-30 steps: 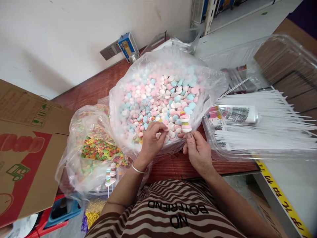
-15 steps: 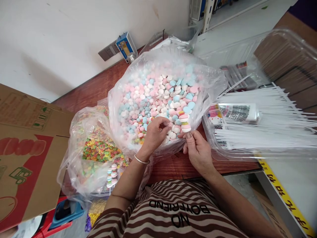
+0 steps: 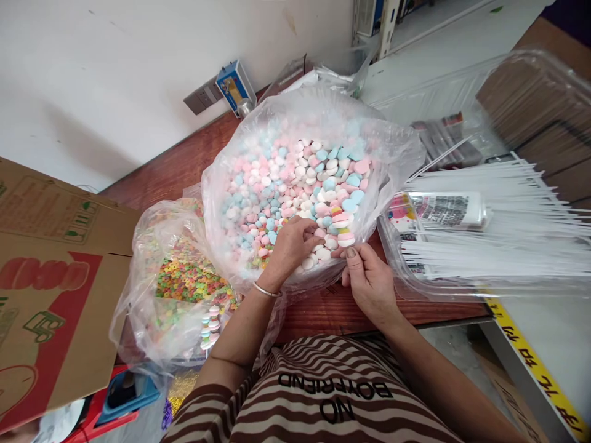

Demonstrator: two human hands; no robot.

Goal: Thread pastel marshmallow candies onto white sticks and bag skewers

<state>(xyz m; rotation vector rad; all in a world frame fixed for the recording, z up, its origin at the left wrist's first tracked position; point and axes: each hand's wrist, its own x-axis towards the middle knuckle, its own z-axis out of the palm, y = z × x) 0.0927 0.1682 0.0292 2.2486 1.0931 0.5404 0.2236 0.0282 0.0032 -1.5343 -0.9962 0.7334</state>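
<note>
While the right hand (image 3: 368, 280) pinches at the base of a candy stack (image 3: 343, 227) with thumb and forefinger, its other fingers curl inward just right of the frame's centre. The stack, layered in pink, white and yellow-green, stands over the near right part of a big plastic bag (image 3: 388, 163) filled with pink, white and pale blue candies (image 3: 302, 200). Over the bag's lower edge, the left hand (image 3: 295, 246) reaches in from the lower left, with a bracelet (image 3: 266, 289) on its wrist. Its fingers are bent and the thumb and forefinger come close together among the candies; whether they pinch one cannot be told.

At the lower left of the centre, a smaller plastic bag (image 3: 150, 240) holds colourful ring-shaped pieces (image 3: 189, 277), and finished-looking candy sticks (image 3: 210, 326) lie at its near side, beside the left forearm. Many white sticks (image 3: 498, 246) fill a clear tray (image 3: 429, 291) on the right, around a printed packet (image 3: 447, 209). A cardboard box (image 3: 55, 277) takes up the left edge, and a small blue box (image 3: 234, 86) sits by the wall socket (image 3: 202, 96) at upper left of centre.
</note>
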